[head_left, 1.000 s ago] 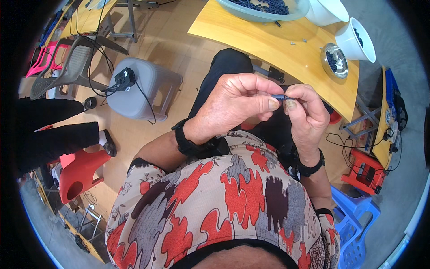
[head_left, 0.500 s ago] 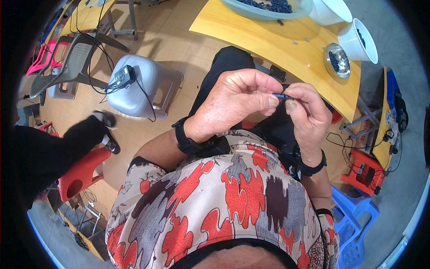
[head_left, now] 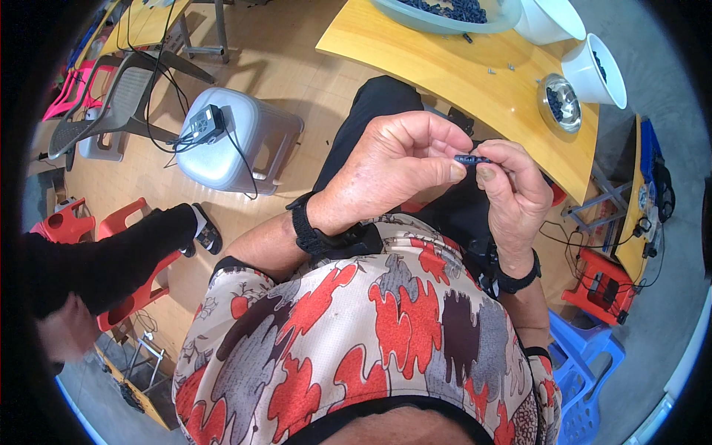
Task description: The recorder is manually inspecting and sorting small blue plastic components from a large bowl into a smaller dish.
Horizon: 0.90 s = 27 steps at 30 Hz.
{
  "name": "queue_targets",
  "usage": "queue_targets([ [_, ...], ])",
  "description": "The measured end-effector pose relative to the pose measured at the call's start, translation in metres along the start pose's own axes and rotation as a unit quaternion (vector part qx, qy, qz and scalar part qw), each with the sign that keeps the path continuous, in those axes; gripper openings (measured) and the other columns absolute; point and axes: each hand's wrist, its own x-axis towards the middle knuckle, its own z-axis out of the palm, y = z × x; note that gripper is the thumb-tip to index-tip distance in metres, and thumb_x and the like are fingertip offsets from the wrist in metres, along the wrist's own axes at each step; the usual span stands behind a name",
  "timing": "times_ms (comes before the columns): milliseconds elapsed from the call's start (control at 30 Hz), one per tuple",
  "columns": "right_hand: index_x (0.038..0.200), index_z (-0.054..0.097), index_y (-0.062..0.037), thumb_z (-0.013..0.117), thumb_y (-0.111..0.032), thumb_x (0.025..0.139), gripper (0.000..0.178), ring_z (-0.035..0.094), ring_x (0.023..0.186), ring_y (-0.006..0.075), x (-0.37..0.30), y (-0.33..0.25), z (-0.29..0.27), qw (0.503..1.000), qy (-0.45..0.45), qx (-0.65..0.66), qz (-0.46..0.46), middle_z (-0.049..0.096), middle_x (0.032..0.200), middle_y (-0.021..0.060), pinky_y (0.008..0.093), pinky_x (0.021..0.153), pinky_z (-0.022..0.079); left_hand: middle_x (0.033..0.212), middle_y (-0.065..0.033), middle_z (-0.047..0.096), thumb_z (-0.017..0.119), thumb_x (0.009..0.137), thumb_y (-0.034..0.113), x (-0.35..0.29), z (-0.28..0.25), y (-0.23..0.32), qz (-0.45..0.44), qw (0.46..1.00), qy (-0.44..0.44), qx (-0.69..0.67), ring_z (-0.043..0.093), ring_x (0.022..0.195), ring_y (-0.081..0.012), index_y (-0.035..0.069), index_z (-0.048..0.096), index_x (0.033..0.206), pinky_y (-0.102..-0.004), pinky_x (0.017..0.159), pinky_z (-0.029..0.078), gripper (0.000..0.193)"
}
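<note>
A small dark blue-black cylindrical piece (head_left: 470, 159) lies crosswise between my hands, above my lap and just short of the table edge. My left hand (head_left: 404, 152) pinches its left end between thumb and forefinger. At its other end, the thumb and forefinger of my right hand (head_left: 517, 185) close on it. Its finer details are too small to make out. Beyond my hands, on the yellow table (head_left: 512, 100), a pale basin (head_left: 437, 28) is heaped with similar dark pieces. A metal bowl (head_left: 572, 123) at the table's right holds more.
Two white buckets (head_left: 545, 30) stand by the basin, the right one (head_left: 593, 90) tilted. Several small bits lie on the tabletop. A grey stool (head_left: 230, 163) bears a black cabled box (head_left: 204, 124). Another person's leg (head_left: 141, 241) is at left, a blue stool (head_left: 586, 348) at right.
My fingers have shifted slightly, so more of the dark piece shows between them. At left, the other person's leg has moved to the right, and a blurred hand has appeared there.
</note>
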Motion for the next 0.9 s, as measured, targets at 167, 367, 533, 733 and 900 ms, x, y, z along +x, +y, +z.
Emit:
queue_targets([
  [167,0.098,0.061,0.002,0.063,-0.002,0.083,0.015,0.056,0.088,0.0123,-0.001,0.002,0.001,0.998,0.0,0.045,0.04,0.061,0.098,0.0083,0.0236,0.077,0.045,0.09,-0.003,0.063,0.064,0.08,-0.005,0.001,0.001,-0.002,0.027,0.999,0.012,0.022,0.06,0.083,-0.0079,0.0,0.06,0.103,-0.0218,0.077,0.051,0.024],
  [367,0.098,0.061,0.0027,0.062,-0.004,0.085,0.015,0.055,0.091,0.012,0.0,0.004,0.009,0.993,0.021,0.078,0.083,0.059,0.102,0.0084,0.0231,0.08,0.044,0.09,-0.0037,0.064,0.064,0.08,-0.005,0.001,0.002,-0.002,0.04,0.999,0.018,0.012,0.061,0.083,-0.0082,0.0,0.059,0.101,-0.0217,0.076,0.052,0.022],
  [533,0.099,0.06,0.0024,0.061,-0.004,0.086,0.015,0.055,0.091,0.0116,-0.001,0.003,0.01,0.998,0.021,0.01,0.052,0.059,0.101,0.0076,0.0228,0.079,0.044,0.09,-0.0042,0.064,0.064,0.08,-0.005,0.001,0.0,-0.001,0.029,0.999,0.027,0.024,0.062,0.082,-0.0085,0.0,0.06,0.099,-0.0213,0.075,0.052,0.02],
  [733,0.099,0.06,0.0019,0.061,-0.005,0.086,0.014,0.055,0.089,0.0107,-0.002,0.004,0.01,0.995,0.034,0.054,0.08,0.06,0.098,0.0061,0.0218,0.077,0.044,0.088,-0.0051,0.065,0.064,0.081,-0.004,0.0,-0.001,0.001,0.019,1.0,0.011,-0.021,0.062,0.081,-0.0092,0.0,0.06,0.099,-0.022,0.074,0.052,0.019],
  [900,0.098,0.061,0.0014,0.061,-0.004,0.086,0.014,0.053,0.085,0.0091,-0.001,0.005,0.01,0.996,0.03,0.045,0.068,0.06,0.098,0.0058,0.0203,0.074,0.043,0.089,-0.0053,0.066,0.064,0.082,0.0,-0.001,-0.005,0.0,-0.009,0.996,-0.012,-0.086,0.063,0.08,-0.0098,0.0,0.061,0.1,-0.0231,0.074,0.052,0.019],
])
